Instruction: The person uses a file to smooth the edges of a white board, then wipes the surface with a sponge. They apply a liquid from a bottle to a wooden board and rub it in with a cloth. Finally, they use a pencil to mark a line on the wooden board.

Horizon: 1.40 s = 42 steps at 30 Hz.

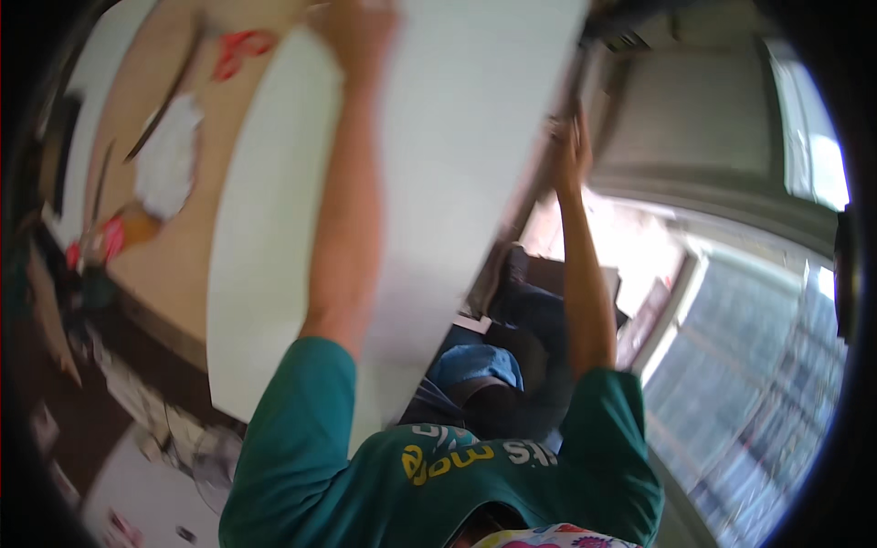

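A large white panel [448,155] fills the middle of the head view, running from my chest up past the top edge. My left hand [352,27] reaches over it near the top, blurred and partly cut off, so its fingers cannot be made out. On the far right, my right hand [570,153] is against the panel's dark side edge, its fingers closed around that edge. Both of my arms are stretched far forward.
Left of the panel lies a tan surface [239,173] with a white patch [169,155], a dark curved strip [172,96], a red item [239,53] and a bottle-like object [128,230]. A blue cloth [477,365] shows below right. A large window [740,365] stands at right.
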Tool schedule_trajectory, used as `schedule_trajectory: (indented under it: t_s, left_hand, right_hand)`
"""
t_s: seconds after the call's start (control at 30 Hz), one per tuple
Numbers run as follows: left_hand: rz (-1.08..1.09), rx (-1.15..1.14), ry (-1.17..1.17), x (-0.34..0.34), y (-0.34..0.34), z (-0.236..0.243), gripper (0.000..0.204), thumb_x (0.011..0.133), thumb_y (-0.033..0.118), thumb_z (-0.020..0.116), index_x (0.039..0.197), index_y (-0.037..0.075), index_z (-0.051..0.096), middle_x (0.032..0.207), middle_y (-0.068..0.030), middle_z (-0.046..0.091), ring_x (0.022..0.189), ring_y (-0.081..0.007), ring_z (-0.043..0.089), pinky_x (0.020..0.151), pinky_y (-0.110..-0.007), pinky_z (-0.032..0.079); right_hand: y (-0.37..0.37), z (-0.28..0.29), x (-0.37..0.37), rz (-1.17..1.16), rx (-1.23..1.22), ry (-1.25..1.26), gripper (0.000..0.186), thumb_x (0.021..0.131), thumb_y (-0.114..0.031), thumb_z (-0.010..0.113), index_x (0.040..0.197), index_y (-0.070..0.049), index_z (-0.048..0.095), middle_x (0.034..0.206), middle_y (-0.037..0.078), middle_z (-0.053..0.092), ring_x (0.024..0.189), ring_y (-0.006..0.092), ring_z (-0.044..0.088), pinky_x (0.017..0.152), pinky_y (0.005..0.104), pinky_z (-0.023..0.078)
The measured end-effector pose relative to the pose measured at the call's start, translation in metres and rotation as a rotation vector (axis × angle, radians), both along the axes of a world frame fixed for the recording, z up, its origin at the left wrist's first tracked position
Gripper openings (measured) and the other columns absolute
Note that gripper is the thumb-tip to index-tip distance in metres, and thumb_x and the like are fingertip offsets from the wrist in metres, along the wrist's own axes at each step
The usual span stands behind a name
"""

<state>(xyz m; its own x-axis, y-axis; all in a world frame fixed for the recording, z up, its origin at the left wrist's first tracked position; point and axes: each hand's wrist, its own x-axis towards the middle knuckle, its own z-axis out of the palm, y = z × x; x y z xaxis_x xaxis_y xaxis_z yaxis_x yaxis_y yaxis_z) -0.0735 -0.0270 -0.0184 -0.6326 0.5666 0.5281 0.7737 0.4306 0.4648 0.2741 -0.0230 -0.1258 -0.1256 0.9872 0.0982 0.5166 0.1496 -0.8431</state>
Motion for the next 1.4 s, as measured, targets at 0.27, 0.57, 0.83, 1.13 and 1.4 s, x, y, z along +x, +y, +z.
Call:
schedule_trajectory:
  t_s: [0.27,0.57,0.83,1.13,1.4]
  left_hand:
    - [-0.599,-0.182,-0.016,0.123,-0.106,-0.001,0.041,0.093,0.031,0.059,0.13,0.012,0.061,0.145,-0.0096,0.052,0.145,-0.0293,0.036,0.12,-0.061,0.02]
    - [-0.718,-0.164,-0.082,0.19,-0.283,-0.007,0.051,0.079,0.03,0.068,0.126,0.012,0.063,0.143,-0.0102,0.054,0.144,-0.032,0.037,0.123,-0.057,0.015]
    - [-1.145,0.268,-0.597,0.244,-0.322,0.118,0.046,0.089,0.029,0.063,0.133,0.015,0.063,0.148,-0.0112,0.05,0.145,-0.0316,0.038,0.118,-0.063,0.023]
    - [-0.918,-0.096,-0.439,0.168,-0.297,0.1,0.067,0.096,0.046,0.058,0.151,0.013,0.04,0.16,-0.014,0.034,0.15,-0.0304,0.027,0.121,-0.054,0.016]
    - [-1.256,0.48,-1.423,0.221,-0.341,0.123,0.069,0.098,0.043,0.058,0.155,0.011,0.035,0.164,-0.0151,0.026,0.149,-0.0301,0.029,0.124,-0.039,0.022]
  right_hand:
    - [-0.224,-0.157,-0.003,0.035,-0.735,0.004,0.051,0.105,-0.028,0.04,0.153,-0.011,0.041,0.114,0.009,0.048,0.102,0.0188,0.049,0.086,0.0369,0.039]
    - [-0.28,-0.06,-0.007,0.046,-0.874,0.462,0.058,0.105,-0.038,0.034,0.155,-0.01,0.034,0.132,0.011,0.04,0.12,0.0242,0.039,0.1,0.0428,0.031]
    - [-0.306,0.173,0.0,0.03,-0.762,1.045,0.064,0.105,-0.047,0.028,0.157,-0.01,0.029,0.149,0.014,0.033,0.137,0.0291,0.03,0.113,0.048,0.023]
    - [-0.331,0.291,-0.023,0.1,-0.112,1.326,0.069,0.105,-0.05,0.036,0.159,-0.008,0.023,0.16,0.021,0.03,0.148,0.036,0.03,0.123,0.0531,0.023]
    - [-0.298,0.188,-0.069,0.097,0.26,0.488,0.071,0.104,-0.048,0.044,0.156,-0.004,0.025,0.149,0.022,0.044,0.136,0.0346,0.047,0.111,0.0492,0.042]
